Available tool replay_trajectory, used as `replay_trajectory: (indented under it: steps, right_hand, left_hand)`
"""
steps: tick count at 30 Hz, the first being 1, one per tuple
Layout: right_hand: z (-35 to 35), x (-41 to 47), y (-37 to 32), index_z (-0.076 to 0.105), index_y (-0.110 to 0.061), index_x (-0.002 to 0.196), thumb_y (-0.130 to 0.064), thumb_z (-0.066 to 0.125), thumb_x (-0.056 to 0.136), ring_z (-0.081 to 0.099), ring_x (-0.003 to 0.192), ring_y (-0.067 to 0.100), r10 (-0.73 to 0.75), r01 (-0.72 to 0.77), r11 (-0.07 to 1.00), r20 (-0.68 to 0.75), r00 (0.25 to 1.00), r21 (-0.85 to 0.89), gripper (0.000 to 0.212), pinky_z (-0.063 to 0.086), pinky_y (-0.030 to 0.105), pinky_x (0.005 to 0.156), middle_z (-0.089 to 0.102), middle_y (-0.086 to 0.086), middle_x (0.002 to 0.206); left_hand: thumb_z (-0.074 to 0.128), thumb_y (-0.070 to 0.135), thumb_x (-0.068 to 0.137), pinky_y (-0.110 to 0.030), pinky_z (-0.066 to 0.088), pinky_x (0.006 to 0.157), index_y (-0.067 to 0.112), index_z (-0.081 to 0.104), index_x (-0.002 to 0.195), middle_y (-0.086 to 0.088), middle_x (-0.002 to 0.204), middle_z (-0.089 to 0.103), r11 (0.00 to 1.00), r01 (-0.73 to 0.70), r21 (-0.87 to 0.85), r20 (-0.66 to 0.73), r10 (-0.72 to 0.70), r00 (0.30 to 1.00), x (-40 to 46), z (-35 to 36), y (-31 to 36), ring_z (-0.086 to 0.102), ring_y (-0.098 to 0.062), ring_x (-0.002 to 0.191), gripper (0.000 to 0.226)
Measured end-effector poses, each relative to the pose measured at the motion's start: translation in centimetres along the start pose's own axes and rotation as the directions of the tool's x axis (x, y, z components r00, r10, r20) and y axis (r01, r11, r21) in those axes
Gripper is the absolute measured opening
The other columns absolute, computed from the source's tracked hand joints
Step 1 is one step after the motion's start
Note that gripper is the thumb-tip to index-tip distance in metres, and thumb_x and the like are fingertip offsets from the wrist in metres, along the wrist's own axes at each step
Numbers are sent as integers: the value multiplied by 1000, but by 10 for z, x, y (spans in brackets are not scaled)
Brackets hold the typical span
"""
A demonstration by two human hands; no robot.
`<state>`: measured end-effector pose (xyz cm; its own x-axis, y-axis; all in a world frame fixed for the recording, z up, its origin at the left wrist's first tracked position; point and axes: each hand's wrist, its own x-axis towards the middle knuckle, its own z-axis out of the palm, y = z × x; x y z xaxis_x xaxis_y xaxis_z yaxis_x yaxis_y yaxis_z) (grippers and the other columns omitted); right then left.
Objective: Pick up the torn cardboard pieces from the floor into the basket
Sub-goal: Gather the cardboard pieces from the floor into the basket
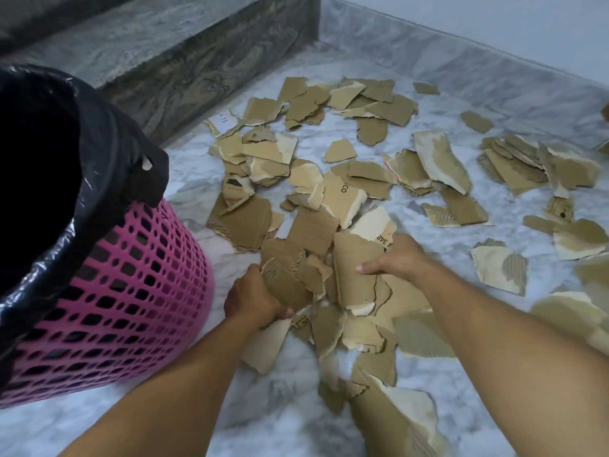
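Torn brown cardboard pieces (359, 179) lie scattered over the white marble floor (438, 245). A pink plastic basket (131, 291), lined with a black bag (108, 133), stands at the left. Right of the basket, my left hand (253, 300) is closed around a bunch of cardboard pieces (290, 282). My right hand (398, 258) grips the other side of the same heap, thumb over a large piece (356, 268). Both hands are low, at the floor.
A dark marble step (197, 70) runs behind the basket. A low marble skirting (478, 77) and a white wall (494, 21) border the floor at the back right. More cardboard lies near my right forearm and along the right edge.
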<state>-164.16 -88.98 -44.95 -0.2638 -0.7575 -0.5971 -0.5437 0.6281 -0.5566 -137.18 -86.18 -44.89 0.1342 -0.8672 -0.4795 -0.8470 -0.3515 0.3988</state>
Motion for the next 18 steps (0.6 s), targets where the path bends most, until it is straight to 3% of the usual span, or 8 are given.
replay_trajectory:
  steps: [3, 6, 10, 15, 18]
  right_hand:
    - [1, -11, 7, 49, -8, 132, -28, 96, 50, 54, 120, 28, -2, 1, 996, 10, 1000, 93, 97, 46, 39, 103, 59, 8, 130]
    - [-4, -25, 11, 50, -6, 129, -21, 93, 58, 59, 114, 28, 2, -1, 987, -5, 1000, 162, 84, 50, 44, 99, 62, 9, 124]
    - [-27, -49, 4, 52, -4, 126, -17, 90, 65, 60, 112, 30, -11, 21, 986, -63, 998, 168, 72, 51, 46, 97, 63, 11, 120]
    - [-68, -90, -26, 59, -5, 119, -13, 89, 65, 63, 105, 29, -68, 93, 983, -155, 986, 161, 63, 52, 44, 95, 67, 11, 114]
    - [-94, -123, -53, 56, -5, 123, -14, 90, 65, 61, 107, 29, -115, 148, 978, -212, 970, 146, 68, 52, 41, 95, 65, 11, 117]
  left_hand:
    - [92, 26, 48, -39, 56, 81, 12, 64, 100, -4, 97, 70, 972, 11, -234, 74, 7, 997, -4, 0, -2, 65, -25, 92, 61]
    - [87, 22, 59, -38, 57, 80, 13, 71, 88, -3, 88, 72, 946, 17, -324, 91, 13, 996, -12, -2, 1, 68, -23, 87, 35]
    - [82, 22, 67, -30, 54, 72, 16, 69, 86, -2, 85, 70, 946, -44, -322, 51, 64, 997, -28, -32, 19, 66, -22, 85, 23]
    - [81, 26, 72, -25, 48, 61, 12, 63, 89, -2, 81, 64, 964, -71, -256, 50, 87, 995, -53, -93, 57, 65, -22, 84, 28]
    - [82, 20, 72, -18, 44, 48, 14, 63, 76, 2, 71, 64, 955, -152, -253, 19, 162, 987, -72, -135, 79, 63, -13, 69, 20]
